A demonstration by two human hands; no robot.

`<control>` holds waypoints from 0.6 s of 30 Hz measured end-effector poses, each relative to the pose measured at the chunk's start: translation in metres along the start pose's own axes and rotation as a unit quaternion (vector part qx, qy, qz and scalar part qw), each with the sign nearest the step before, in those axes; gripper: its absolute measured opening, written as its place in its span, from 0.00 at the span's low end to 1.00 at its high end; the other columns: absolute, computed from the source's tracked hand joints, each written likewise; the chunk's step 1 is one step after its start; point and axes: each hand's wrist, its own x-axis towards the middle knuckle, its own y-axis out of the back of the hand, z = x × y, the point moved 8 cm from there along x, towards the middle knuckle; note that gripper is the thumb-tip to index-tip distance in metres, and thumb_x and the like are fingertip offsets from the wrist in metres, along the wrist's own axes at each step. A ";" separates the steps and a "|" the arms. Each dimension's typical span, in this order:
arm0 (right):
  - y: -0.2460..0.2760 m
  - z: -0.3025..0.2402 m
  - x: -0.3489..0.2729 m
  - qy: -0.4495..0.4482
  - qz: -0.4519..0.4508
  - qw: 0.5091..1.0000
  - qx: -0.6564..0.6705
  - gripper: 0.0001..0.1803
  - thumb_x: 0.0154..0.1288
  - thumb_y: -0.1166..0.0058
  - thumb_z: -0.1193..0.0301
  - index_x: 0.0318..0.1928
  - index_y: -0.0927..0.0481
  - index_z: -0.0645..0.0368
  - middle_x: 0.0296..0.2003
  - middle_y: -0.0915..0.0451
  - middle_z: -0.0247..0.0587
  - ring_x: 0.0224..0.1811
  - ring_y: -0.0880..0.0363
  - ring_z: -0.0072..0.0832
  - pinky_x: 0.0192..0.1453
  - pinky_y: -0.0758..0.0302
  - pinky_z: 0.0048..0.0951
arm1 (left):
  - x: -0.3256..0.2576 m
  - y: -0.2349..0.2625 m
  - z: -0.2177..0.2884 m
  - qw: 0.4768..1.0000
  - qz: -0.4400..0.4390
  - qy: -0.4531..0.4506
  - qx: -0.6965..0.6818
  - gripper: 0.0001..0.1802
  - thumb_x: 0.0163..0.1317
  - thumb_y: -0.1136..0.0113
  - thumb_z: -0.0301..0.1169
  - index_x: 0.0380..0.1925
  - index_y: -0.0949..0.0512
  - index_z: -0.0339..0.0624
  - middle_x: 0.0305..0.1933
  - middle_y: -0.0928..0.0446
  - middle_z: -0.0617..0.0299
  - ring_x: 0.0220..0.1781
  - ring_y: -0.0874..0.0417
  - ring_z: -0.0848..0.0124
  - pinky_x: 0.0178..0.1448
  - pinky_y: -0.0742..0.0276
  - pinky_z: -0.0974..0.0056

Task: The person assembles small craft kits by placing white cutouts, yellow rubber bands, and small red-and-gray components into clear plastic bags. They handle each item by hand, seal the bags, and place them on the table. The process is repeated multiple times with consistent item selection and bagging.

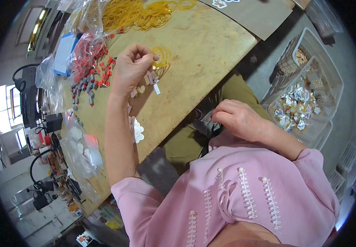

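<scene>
One small coil of yellow cord (pixel 164 62) lies on the worktable (pixel 211 53) just beside the fingertips of the left hand (pixel 130 66), whose thumb and forefinger are drawn together; whether a strand is caught between them cannot be told. Small pale tabs (pixel 157 89) lie near the same hand, and a white scalloped piece (pixel 137 131) lies beside the forearm. The right hand (pixel 239 119) is above the lap, well apart from the coil, its fingers curled; its grip is hidden. Toward the far edge lies a larger heap of yellow cord (pixel 122 16), with red and grey pieces (pixel 90 87) scattered to the left. A basket (pixel 333 76) of shiny pieces (pixel 295 107) stands beyond the right hand. Judged by this layout, a strand is best taken singly, by fingertip pinch, and lifted clear of its neighbours before any pull, lest the loops tangle or sweep the tabs aside
</scene>
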 end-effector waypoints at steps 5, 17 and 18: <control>0.006 -0.007 0.004 -0.023 0.019 1.000 0.003 0.11 0.59 0.40 0.80 0.44 0.18 0.60 0.43 0.19 0.43 0.48 0.18 0.45 0.50 0.18 0.40 | -0.035 0.007 0.008 0.998 0.018 -0.017 -0.056 0.07 0.69 0.31 0.22 0.45 0.18 0.35 0.40 0.14 0.62 0.38 0.15 0.79 0.45 0.17 0.72; -0.022 -0.044 0.036 0.050 0.041 0.993 0.096 0.12 0.63 0.40 0.81 0.47 0.18 0.64 0.53 0.18 0.51 0.55 0.17 0.49 0.58 0.16 0.40 | -0.177 -0.077 -0.008 0.930 0.013 -0.002 -0.366 0.08 0.71 0.38 0.17 0.48 0.19 0.34 0.45 0.13 0.54 0.39 0.14 0.75 0.43 0.19 0.71; -0.023 -0.046 0.037 0.050 0.035 0.994 0.095 0.13 0.63 0.40 0.81 0.48 0.18 0.64 0.54 0.18 0.52 0.55 0.17 0.49 0.58 0.16 0.40 | -0.184 -0.081 -0.012 0.936 0.032 0.001 -0.351 0.08 0.71 0.38 0.16 0.48 0.19 0.34 0.45 0.13 0.55 0.39 0.15 0.75 0.42 0.19 0.71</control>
